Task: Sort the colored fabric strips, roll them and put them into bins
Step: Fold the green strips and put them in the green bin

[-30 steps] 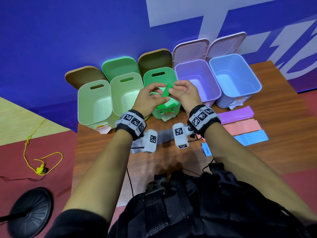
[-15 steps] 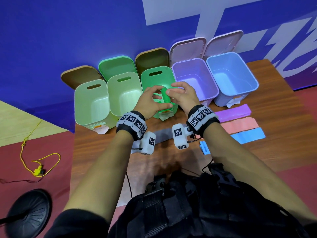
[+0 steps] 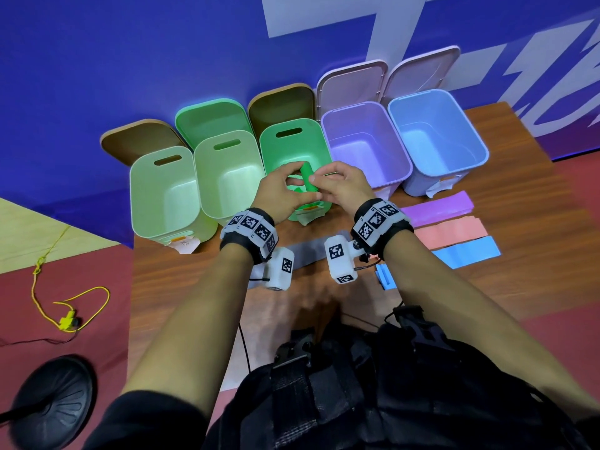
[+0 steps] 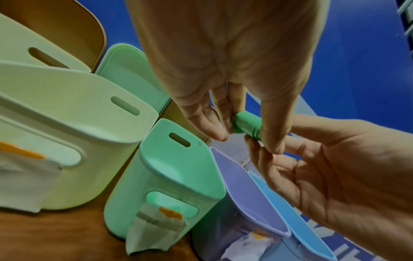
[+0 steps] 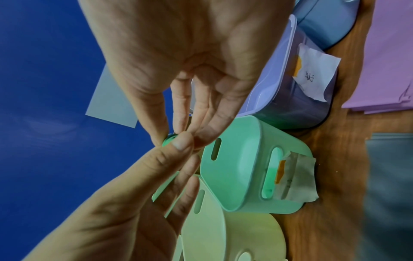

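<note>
A green fabric strip (image 3: 308,180), rolled into a tight cylinder, is held over the front of the dark green bin (image 3: 290,147). My left hand (image 3: 292,178) pinches the roll (image 4: 245,128) between thumb and fingers. My right hand (image 3: 321,183) pinches it from the other side with curled fingertips; the right wrist view shows only the roll's end (image 5: 169,139). Flat on the table to the right lie a purple strip (image 3: 438,211), a pink strip (image 3: 451,232) and a blue strip (image 3: 464,256). A grey strip (image 3: 308,253) lies under my wrists.
Several open bins line the wall: two pale green (image 3: 162,203) (image 3: 227,180), a purple one (image 3: 367,147) and a blue one (image 3: 436,131), with lids leaning behind. A small folded blue piece (image 3: 384,277) lies by my right forearm. The table's left edge (image 3: 131,287) drops to red floor.
The green strip was a short flat flap between my fingers a second ago. Now it is a tight roll, standing nearly upright, pinched by both hands above the dark green bin.
</note>
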Demonstrator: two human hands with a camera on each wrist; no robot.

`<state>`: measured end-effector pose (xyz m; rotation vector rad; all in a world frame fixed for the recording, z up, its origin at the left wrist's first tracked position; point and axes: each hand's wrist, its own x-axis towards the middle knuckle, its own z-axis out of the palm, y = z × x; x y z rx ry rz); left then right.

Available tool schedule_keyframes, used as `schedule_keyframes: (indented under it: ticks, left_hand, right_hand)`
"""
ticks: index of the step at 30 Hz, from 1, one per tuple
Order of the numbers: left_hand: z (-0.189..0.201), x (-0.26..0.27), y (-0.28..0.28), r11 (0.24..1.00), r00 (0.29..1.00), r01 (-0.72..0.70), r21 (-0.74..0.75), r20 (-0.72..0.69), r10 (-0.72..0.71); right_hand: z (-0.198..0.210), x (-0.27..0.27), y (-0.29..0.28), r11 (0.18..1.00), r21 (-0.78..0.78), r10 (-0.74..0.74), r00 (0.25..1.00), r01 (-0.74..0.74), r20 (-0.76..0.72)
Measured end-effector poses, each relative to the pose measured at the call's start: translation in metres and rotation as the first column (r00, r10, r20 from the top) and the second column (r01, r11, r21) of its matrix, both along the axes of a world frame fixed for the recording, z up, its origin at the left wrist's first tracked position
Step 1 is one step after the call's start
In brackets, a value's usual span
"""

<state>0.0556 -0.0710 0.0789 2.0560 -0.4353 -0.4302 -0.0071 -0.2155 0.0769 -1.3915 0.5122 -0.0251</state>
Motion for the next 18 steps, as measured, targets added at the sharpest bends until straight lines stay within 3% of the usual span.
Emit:
schedule_keyframes:
  ticks: [8,18]
  left_hand:
    - [-0.031,0.020,0.004,1.000,0.994,0.002,0.018,-0.109,0.000]
    - [-0.059,0.044,0.006,0.987,0.980,-0.066,0.148,-0.176,0.092]
  right_hand:
    - [-0.030,0.025,-0.003,0.987,-0.157,-0.057,0.991,0.037,-0.122]
    - [-0.053,0.047,-0.007,0.935,-0.338,0.017,0.965,-0.108,-0.263]
